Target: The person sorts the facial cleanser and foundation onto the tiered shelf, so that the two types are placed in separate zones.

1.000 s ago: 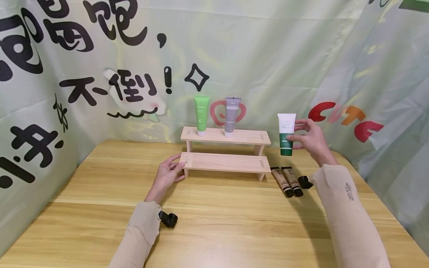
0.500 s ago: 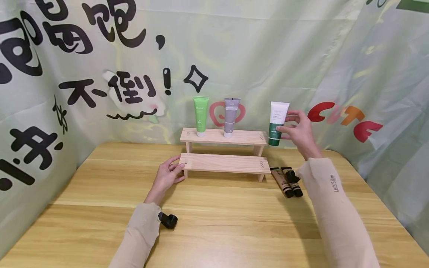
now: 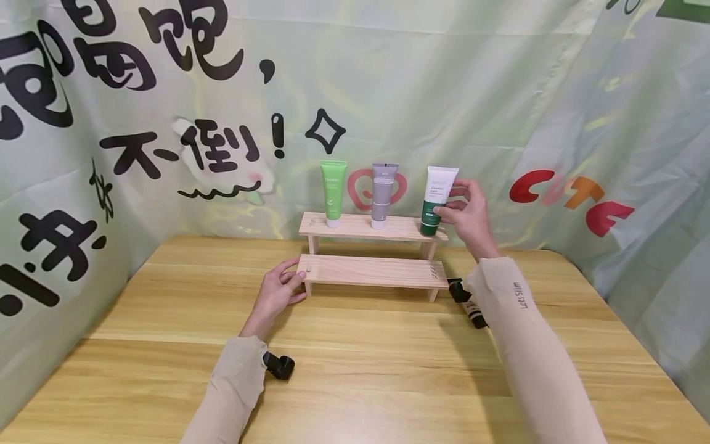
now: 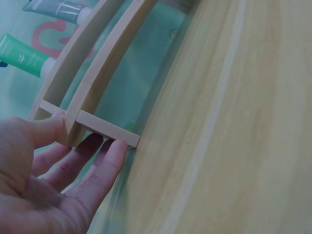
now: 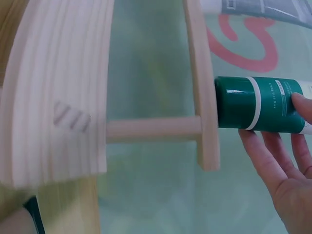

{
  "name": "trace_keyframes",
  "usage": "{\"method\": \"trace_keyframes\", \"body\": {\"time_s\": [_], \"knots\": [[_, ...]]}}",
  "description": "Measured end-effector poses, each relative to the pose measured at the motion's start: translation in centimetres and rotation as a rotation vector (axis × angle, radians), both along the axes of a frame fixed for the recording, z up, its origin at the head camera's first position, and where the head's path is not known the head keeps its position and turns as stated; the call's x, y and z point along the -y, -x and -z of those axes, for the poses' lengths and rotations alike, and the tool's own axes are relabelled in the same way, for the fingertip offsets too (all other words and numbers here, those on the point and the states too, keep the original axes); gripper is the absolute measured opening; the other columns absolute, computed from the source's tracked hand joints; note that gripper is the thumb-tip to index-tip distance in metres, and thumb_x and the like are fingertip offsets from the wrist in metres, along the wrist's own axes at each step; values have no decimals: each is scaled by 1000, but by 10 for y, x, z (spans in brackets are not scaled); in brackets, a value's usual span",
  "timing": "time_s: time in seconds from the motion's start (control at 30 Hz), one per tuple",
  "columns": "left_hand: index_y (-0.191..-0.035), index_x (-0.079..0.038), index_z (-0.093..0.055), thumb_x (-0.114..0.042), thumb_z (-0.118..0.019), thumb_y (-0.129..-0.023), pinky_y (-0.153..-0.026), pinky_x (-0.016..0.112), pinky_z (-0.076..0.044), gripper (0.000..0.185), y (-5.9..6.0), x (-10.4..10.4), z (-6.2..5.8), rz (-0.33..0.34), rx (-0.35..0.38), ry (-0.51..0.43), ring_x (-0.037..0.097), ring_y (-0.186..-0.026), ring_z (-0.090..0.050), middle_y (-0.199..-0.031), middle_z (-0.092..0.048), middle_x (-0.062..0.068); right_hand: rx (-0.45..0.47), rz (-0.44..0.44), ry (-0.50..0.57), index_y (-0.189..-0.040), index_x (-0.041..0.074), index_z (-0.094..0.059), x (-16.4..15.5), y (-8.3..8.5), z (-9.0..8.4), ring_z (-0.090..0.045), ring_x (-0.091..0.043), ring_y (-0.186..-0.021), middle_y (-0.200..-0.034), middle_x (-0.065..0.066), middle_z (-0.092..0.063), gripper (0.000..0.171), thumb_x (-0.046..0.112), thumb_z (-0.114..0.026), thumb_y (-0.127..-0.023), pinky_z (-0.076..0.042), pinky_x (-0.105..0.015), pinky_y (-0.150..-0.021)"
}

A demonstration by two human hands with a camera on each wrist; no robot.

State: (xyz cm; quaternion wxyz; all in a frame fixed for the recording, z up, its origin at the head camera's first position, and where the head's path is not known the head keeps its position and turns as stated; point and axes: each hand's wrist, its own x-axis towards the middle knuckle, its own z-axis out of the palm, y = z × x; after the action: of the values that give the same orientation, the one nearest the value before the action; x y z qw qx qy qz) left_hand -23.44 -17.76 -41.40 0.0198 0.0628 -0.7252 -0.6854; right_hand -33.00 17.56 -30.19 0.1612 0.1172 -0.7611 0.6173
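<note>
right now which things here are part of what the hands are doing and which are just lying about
In use:
- white-and-green tube, held by right hand, cap at the top shelf's right end
- wooden two-step shelf, touched by left hand

Lying about:
- green tube
- grey tube
- brown tube on the table

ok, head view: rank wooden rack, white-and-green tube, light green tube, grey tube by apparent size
1. wooden rack, clearly largest.
2. white-and-green tube, held by the right hand.
3. light green tube and grey tube: look alike, no ranking.
</note>
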Motion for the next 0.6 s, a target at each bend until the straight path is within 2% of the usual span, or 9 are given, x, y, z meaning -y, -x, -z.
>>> {"method": "trace_keyframes", "body": {"time_s": [0.13, 0.3, 0.47, 0.6], "knots": [[-152, 0, -42, -3, -55, -105, -81, 35, -62, 49, 1, 0, 2, -3, 2, 3, 27, -105, -64, -128, -61, 30, -35, -11, 18, -135, -5, -41, 7, 3, 4, -57, -22, -96, -113, -6, -52, 54, -16, -66, -89, -58, -18, -71], [-153, -2, -42, -4, -55, -105, -80, 32, -62, 49, 1, -1, 1, -2, 8, 4, 29, -108, -64, -130, -60, 30, -54, -11, 7, -131, -8, -44, 11, 4, 6, -57, -22, -99, -112, -5, -53, 50, -17, -66, -88, -54, -20, -81], [-153, -3, -41, -5, -54, -106, -81, 32, -62, 50, 2, 0, 0, 1, 14, 9, 31, -112, -63, -131, -60, 29, -45, -50, -33, -135, -10, -44, 7, 3, 8, -56, -23, -104, -118, -12, -55, 52, -12, -68, -89, -51, -25, -89], [-154, -3, -41, -6, -54, -106, -82, 33, -62, 50, 2, 0, 0, 3, 19, 9, 32, -113, -62, -132, -59, 30, -20, -62, -64, -137, -11, -43, -5, 1, 10, -57, -23, -107, -124, -21, -56, 54, -10, -69, -90, -50, -22, -90]]}}
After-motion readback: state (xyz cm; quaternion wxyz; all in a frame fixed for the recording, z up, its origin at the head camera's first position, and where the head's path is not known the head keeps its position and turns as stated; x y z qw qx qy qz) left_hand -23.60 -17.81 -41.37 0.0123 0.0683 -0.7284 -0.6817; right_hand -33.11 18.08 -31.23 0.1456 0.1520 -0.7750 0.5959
